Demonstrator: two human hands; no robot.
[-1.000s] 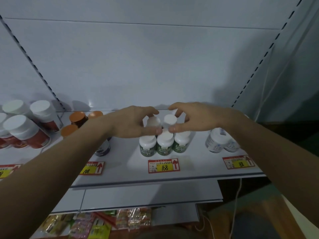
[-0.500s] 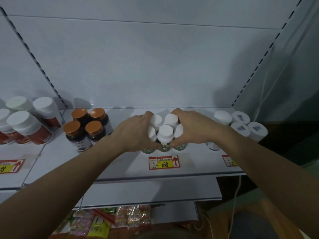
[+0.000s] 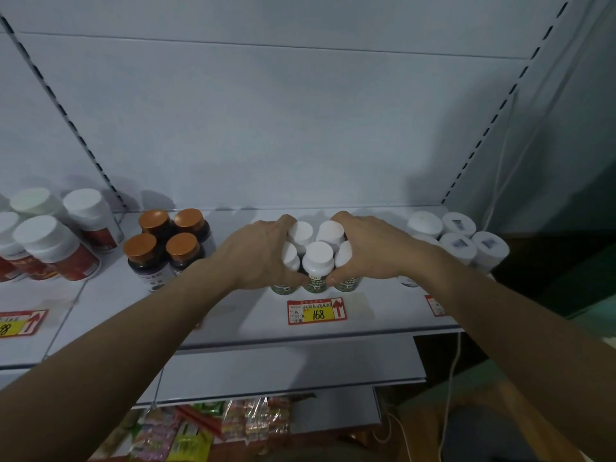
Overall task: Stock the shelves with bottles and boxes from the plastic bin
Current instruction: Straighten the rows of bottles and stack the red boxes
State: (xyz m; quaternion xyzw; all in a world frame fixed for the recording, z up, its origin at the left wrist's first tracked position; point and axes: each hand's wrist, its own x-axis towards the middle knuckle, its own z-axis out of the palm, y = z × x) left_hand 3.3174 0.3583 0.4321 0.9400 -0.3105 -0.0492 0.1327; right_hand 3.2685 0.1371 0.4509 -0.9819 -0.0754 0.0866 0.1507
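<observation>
White-capped green-label bottles (image 3: 317, 261) stand clustered mid-shelf (image 3: 233, 315), behind a red price tag (image 3: 316, 311). The left hand (image 3: 263, 255) and right hand (image 3: 370, 251) curl around the cluster from either side, gripping it. Orange-capped bottles (image 3: 166, 245) stand just left.

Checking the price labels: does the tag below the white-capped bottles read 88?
No, the tag below the white-capped bottles reads 168.

both arms reach forward, left hand (image 3: 263, 253) and right hand (image 3: 370, 251) curled inward, thumbs nearly meeting.
</observation>
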